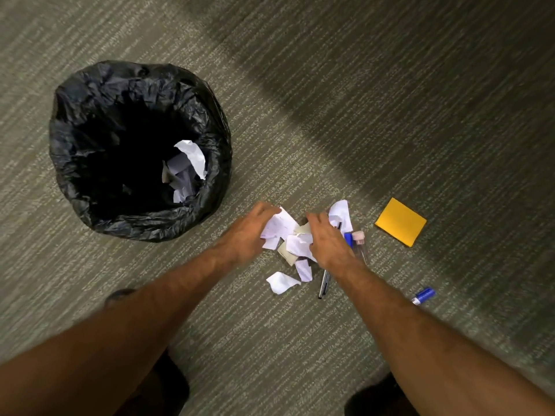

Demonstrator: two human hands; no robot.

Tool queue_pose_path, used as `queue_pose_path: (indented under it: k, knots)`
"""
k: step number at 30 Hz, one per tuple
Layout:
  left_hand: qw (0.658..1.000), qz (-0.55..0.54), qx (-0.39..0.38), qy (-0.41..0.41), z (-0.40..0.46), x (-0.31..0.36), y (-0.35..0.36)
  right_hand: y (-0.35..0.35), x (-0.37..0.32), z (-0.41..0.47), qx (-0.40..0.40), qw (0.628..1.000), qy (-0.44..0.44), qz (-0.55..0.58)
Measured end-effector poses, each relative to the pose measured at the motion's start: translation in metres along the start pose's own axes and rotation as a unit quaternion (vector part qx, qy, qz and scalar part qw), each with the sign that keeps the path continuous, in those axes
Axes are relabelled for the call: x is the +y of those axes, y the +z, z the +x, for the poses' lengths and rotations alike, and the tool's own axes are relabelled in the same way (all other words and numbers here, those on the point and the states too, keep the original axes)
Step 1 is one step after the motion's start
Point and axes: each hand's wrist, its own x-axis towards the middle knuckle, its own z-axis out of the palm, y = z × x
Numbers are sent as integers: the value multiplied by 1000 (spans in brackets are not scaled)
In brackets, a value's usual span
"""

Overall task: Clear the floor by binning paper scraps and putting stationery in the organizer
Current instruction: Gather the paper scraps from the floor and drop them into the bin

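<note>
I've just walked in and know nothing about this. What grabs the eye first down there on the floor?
Two bare hands, left hand and right hand, meet over a heap of torn white paper scraps at the centre of the grey-green carpet. To the upper left gapes a round bin lined with a crinkled black plastic bag, some white paper already inside. Right of the heap, a bright orange square sticky-note pad stands out.

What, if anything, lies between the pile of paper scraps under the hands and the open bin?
Nothing visible. Only bare carpet lies between the paper scraps and the black-lined bin, whose mouth is open and already holds some paper. The left hand and right hand are already on the pile; pens are mixed in beneath it.
</note>
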Motion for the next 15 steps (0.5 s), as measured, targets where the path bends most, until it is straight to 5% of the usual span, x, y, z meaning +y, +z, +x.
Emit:
queue_pose_path:
  k: [15]
  knots:
    - [977,204,-52,10,24,39,5,-50,38,-27,65,952,142,262]
